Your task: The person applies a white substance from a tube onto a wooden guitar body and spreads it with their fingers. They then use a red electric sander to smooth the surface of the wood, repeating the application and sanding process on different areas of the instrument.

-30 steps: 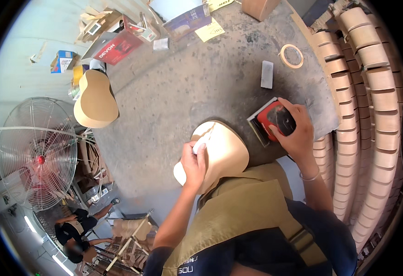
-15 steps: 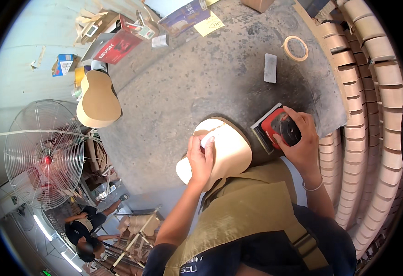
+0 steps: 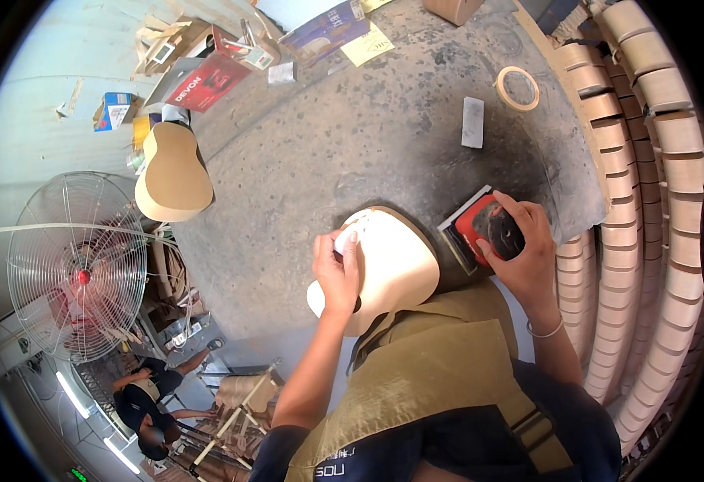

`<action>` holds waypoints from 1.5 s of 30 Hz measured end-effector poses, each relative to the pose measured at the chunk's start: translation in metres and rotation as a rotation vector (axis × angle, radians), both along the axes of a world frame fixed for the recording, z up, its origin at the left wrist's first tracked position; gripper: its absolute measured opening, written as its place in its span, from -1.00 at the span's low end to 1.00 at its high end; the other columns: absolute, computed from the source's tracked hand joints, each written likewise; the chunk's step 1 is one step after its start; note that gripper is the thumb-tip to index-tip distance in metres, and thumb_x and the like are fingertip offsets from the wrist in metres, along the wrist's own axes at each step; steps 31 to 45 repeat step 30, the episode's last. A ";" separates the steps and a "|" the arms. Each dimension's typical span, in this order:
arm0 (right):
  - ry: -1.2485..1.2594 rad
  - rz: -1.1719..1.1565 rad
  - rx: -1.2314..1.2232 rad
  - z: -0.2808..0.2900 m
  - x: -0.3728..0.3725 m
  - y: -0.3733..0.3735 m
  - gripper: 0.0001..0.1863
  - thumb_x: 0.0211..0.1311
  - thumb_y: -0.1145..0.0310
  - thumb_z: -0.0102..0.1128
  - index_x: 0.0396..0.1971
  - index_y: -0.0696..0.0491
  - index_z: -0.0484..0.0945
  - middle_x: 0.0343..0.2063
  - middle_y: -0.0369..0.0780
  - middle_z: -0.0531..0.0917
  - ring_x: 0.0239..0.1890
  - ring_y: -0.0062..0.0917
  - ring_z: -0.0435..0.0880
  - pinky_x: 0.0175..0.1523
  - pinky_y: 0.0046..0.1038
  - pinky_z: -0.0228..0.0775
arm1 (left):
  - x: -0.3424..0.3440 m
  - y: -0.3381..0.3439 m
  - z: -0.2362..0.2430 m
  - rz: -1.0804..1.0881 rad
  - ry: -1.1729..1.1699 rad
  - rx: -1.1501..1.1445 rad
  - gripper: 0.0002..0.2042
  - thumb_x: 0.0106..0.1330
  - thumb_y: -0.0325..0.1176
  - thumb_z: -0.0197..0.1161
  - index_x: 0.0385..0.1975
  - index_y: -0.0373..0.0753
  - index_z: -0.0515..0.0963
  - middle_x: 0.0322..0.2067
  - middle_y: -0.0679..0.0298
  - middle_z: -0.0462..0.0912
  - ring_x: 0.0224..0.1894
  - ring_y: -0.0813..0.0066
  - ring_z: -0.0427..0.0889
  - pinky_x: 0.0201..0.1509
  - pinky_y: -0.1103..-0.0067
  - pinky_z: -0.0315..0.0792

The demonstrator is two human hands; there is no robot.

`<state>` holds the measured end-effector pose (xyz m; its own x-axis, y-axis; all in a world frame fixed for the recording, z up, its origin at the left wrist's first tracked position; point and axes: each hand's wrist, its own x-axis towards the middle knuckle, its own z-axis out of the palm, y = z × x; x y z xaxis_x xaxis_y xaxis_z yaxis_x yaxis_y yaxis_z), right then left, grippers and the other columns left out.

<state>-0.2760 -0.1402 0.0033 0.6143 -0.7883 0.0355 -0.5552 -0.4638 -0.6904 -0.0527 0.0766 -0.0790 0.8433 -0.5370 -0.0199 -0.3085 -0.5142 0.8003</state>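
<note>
A pale wooden guitar body (image 3: 398,261), small and without a neck, lies at the table's near edge against my apron. My left hand (image 3: 336,277) is over its left part, with fingers and thumb closed on a small white block (image 3: 345,238). What the block is made of I cannot tell. To the right of the body, my right hand (image 3: 531,255) grips a red and black power sander (image 3: 480,223) around its dark top. The sander is tilted, with its flat pad edge facing the body, and a gap shows between them.
A second guitar body (image 3: 173,173) rests at the table's left edge beside a wire fan (image 3: 79,269). A grey block (image 3: 472,122) and a tape roll (image 3: 518,88) lie ahead. Curved wooden pieces (image 3: 613,201) are stacked right. Another person (image 3: 147,402) is at lower left.
My left hand has slid a little to the left over the guitar body with the white block. My right hand and the sander have hardly moved.
</note>
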 end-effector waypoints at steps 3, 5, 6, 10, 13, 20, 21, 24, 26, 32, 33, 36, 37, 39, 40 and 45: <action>0.000 -0.007 0.006 0.000 0.001 0.000 -0.23 -0.02 0.42 0.66 0.31 -0.12 0.64 -0.04 -0.16 0.59 -0.06 -0.20 0.69 0.04 -0.23 0.59 | 0.002 0.002 0.004 0.014 0.024 0.042 -0.79 0.56 -0.31 0.36 -0.17 -0.37 0.61 -0.29 0.15 0.59 -0.35 0.39 0.51 -0.20 0.47 0.47; 0.000 -0.004 0.000 0.000 0.002 0.000 -0.23 -0.02 0.42 0.66 0.31 -0.12 0.64 -0.03 -0.16 0.59 -0.07 -0.20 0.69 0.04 -0.23 0.59 | 0.003 0.003 0.004 0.021 0.043 0.065 -0.79 0.58 -0.30 0.35 -0.16 -0.36 0.62 -0.26 0.20 0.63 -0.34 0.46 0.51 -0.18 0.52 0.47; -0.007 -0.002 0.003 0.001 0.003 -0.001 -0.23 -0.02 0.43 0.66 0.31 -0.12 0.64 -0.04 -0.16 0.59 -0.07 -0.20 0.69 0.04 -0.23 0.59 | 0.003 0.004 0.001 0.061 0.137 -0.023 -0.80 0.59 -0.31 0.34 -0.14 -0.35 0.61 -0.23 0.22 0.65 -0.32 0.50 0.53 -0.16 0.54 0.48; -0.046 0.018 0.007 0.005 0.010 -0.004 -0.23 -0.03 0.43 0.66 0.31 -0.12 0.64 -0.08 -0.18 0.61 -0.07 -0.22 0.69 0.05 -0.24 0.59 | 0.010 0.004 -0.008 0.203 0.516 -0.323 -0.82 0.59 -0.31 0.36 -0.09 -0.29 0.57 -0.18 0.26 0.72 -0.23 0.55 0.63 -0.07 0.59 0.50; -0.119 0.064 0.045 0.002 0.016 -0.013 -0.21 0.00 0.42 0.66 0.34 -0.09 0.63 -0.09 -0.21 0.65 -0.06 -0.34 0.70 0.08 -0.31 0.59 | 0.018 0.008 -0.016 0.194 0.615 -0.430 -0.82 0.59 -0.35 0.34 -0.08 -0.26 0.48 -0.19 0.21 0.74 -0.17 0.50 0.71 -0.02 0.53 0.56; -0.361 -0.002 0.892 -0.043 0.036 -0.049 -0.23 0.18 0.34 0.62 0.44 -0.03 0.57 0.00 -0.32 0.68 -0.04 -0.62 0.68 0.10 -0.51 0.56 | 0.012 0.000 -0.017 0.154 0.567 -0.551 -0.81 0.67 -0.44 0.14 0.04 -0.30 0.25 -0.10 0.04 0.71 -0.07 0.41 0.74 0.11 0.45 0.61; -0.373 -0.030 1.003 -0.041 0.041 -0.051 -0.24 0.19 0.33 0.62 0.43 -0.02 0.58 0.01 -0.31 0.67 -0.03 -0.62 0.68 0.11 -0.51 0.56 | 0.011 -0.001 -0.016 0.145 0.569 -0.558 -0.82 0.68 -0.46 0.10 0.05 -0.30 0.22 -0.08 0.01 0.70 -0.05 0.40 0.75 0.13 0.44 0.61; -0.324 0.056 0.841 -0.039 0.050 -0.054 -0.27 0.21 0.31 0.60 0.42 -0.01 0.59 0.00 -0.30 0.69 0.02 -0.62 0.67 0.18 -0.48 0.54 | 0.010 -0.003 -0.008 0.148 0.511 -0.461 -0.83 0.69 -0.45 0.09 0.02 -0.31 0.23 -0.05 -0.03 0.68 -0.04 0.38 0.75 0.15 0.44 0.61; -0.274 0.168 0.606 -0.035 0.058 -0.051 -0.28 0.22 0.30 0.60 0.42 -0.02 0.59 0.00 -0.28 0.70 0.03 -0.57 0.69 0.21 -0.45 0.54 | 0.005 -0.001 -0.009 0.222 0.367 -0.389 -0.82 0.69 -0.43 0.10 0.02 -0.31 0.23 -0.03 -0.05 0.66 -0.02 0.37 0.75 0.17 0.44 0.60; -0.081 0.386 0.154 0.010 0.085 -0.019 -0.33 0.29 0.30 0.47 0.42 -0.01 0.58 0.07 -0.21 0.72 0.16 -0.34 0.70 0.43 -0.38 0.38 | -0.002 0.015 -0.032 0.338 0.139 -0.341 -0.80 0.69 -0.41 0.11 0.06 -0.33 0.24 -0.01 -0.08 0.66 0.03 0.33 0.75 0.21 0.42 0.59; -0.081 0.386 0.154 0.010 0.085 -0.019 -0.33 0.29 0.30 0.47 0.42 -0.01 0.58 0.07 -0.21 0.72 0.16 -0.34 0.70 0.43 -0.38 0.38 | -0.002 0.015 -0.032 0.338 0.139 -0.341 -0.80 0.69 -0.41 0.11 0.06 -0.33 0.24 -0.01 -0.08 0.66 0.03 0.33 0.75 0.21 0.42 0.59; -0.081 0.386 0.154 0.010 0.085 -0.019 -0.33 0.29 0.30 0.47 0.42 -0.01 0.58 0.07 -0.21 0.72 0.16 -0.34 0.70 0.43 -0.38 0.38 | -0.002 0.015 -0.032 0.338 0.139 -0.341 -0.80 0.69 -0.41 0.11 0.06 -0.33 0.24 -0.01 -0.08 0.66 0.03 0.33 0.75 0.21 0.42 0.59; -0.081 0.386 0.154 0.010 0.085 -0.019 -0.33 0.29 0.30 0.47 0.42 -0.01 0.58 0.07 -0.21 0.72 0.16 -0.34 0.70 0.43 -0.38 0.38 | -0.002 0.015 -0.032 0.338 0.139 -0.341 -0.80 0.69 -0.41 0.11 0.06 -0.33 0.24 -0.01 -0.08 0.66 0.03 0.33 0.75 0.21 0.42 0.59; -0.081 0.386 0.154 0.010 0.085 -0.019 -0.33 0.29 0.30 0.47 0.42 -0.01 0.58 0.07 -0.21 0.72 0.16 -0.34 0.70 0.43 -0.38 0.38 | -0.002 0.015 -0.032 0.338 0.139 -0.341 -0.80 0.69 -0.41 0.11 0.06 -0.33 0.24 -0.01 -0.08 0.66 0.03 0.33 0.75 0.21 0.42 0.59; -0.081 0.386 0.154 0.010 0.085 -0.019 -0.33 0.29 0.30 0.47 0.42 -0.01 0.58 0.07 -0.21 0.72 0.16 -0.34 0.70 0.43 -0.38 0.38 | -0.002 0.015 -0.032 0.338 0.139 -0.341 -0.80 0.69 -0.41 0.11 0.06 -0.33 0.24 -0.01 -0.08 0.66 0.03 0.33 0.75 0.21 0.42 0.59; -0.081 0.386 0.154 0.010 0.085 -0.019 -0.33 0.29 0.30 0.47 0.42 -0.01 0.58 0.07 -0.21 0.72 0.16 -0.34 0.70 0.43 -0.38 0.38 | -0.002 0.015 -0.032 0.338 0.139 -0.341 -0.80 0.69 -0.41 0.11 0.06 -0.33 0.24 -0.01 -0.08 0.66 0.03 0.33 0.75 0.21 0.42 0.59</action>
